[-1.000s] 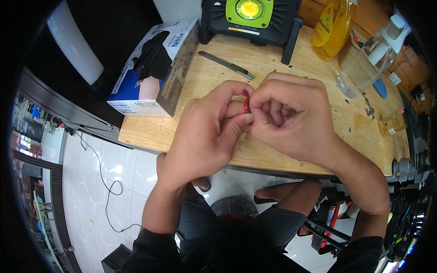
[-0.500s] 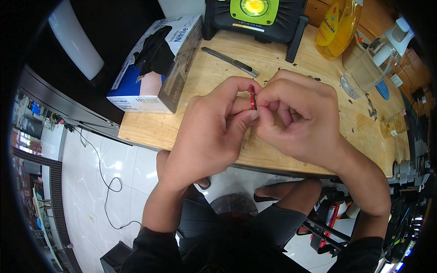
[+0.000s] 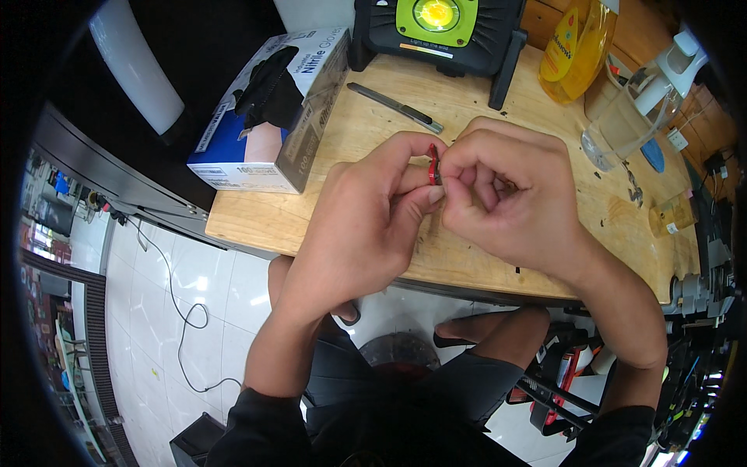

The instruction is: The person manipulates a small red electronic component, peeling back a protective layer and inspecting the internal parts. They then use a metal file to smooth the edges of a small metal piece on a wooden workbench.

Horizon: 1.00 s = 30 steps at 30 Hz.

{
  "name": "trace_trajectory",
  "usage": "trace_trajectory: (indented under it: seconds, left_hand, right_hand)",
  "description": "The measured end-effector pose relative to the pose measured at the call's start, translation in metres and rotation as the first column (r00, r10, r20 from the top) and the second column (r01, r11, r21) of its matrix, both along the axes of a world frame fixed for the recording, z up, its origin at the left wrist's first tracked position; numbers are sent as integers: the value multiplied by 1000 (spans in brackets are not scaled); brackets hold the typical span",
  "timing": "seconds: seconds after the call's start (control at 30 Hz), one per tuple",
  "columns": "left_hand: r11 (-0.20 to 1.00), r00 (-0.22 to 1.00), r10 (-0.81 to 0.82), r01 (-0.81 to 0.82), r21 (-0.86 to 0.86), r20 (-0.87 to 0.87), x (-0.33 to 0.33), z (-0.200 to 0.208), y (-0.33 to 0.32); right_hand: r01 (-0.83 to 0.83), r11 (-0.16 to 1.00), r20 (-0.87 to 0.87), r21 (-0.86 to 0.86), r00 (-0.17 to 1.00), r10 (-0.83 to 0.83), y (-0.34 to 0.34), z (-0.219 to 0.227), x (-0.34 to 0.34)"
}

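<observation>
A small red curved piece (image 3: 433,166) with a dark inner edge is pinched upright between the thumb and forefinger of my left hand (image 3: 366,210); its exact kind is too small to make out. My right hand (image 3: 513,198) is closed, thumb and forefinger pressed together against the right side of the red piece. Whether those fingertips grip the piece itself or some tiny bit on it is hidden. Both hands are over the front of the wooden table (image 3: 334,156). Just beyond them lies a grey snap-off utility knife (image 3: 395,107).
A glove box (image 3: 272,117) with a black glove poking out stands at left. A lit work lamp (image 3: 440,31) is at the back. Right of it are a bottle of yellow liquid (image 3: 576,50), a clear spray bottle (image 3: 634,117) and a small yellowish container (image 3: 674,215). Dark scraps dot the wood.
The hands stay together around the red piece. My right fingers have shifted very slightly, and a small dark scrap now shows on the table below my right hand. The view has moved a little.
</observation>
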<state>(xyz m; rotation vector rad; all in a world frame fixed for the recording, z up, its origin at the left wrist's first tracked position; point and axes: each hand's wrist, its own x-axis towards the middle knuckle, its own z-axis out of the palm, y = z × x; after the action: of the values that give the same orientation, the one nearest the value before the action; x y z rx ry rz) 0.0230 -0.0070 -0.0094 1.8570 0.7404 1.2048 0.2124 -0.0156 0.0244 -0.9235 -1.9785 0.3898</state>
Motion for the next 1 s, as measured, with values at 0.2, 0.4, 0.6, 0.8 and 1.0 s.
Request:
trace_trajectory:
  seconds: [0.2, 0.4, 0.6, 0.8, 1.0]
  left_hand:
    - [1000, 1000, 8, -8, 5, -18, -1, 1, -1]
    - [1000, 1000, 5, -5, -24, 5, 0, 3, -2]
    - [999, 1000, 10, -11, -45, -15, 0, 4, -2]
    - [999, 999, 3, -2, -34, 39, -1, 1, -1]
    - [991, 993, -30, 14, -132, -116, -3, 11, -5]
  right_hand:
    - [0, 1000, -10, -21, 1000, 0, 2, 0, 1]
    - [7, 999, 9, -34, 1000, -7, -3, 4, 1]
    - [1, 999, -11, -36, 1000, -1, -2, 3, 1]
    - [-74, 993, -14, -87, 997, 73, -5, 5, 6]
    - [-51, 995, 11, -85, 999, 52, -4, 4, 6]
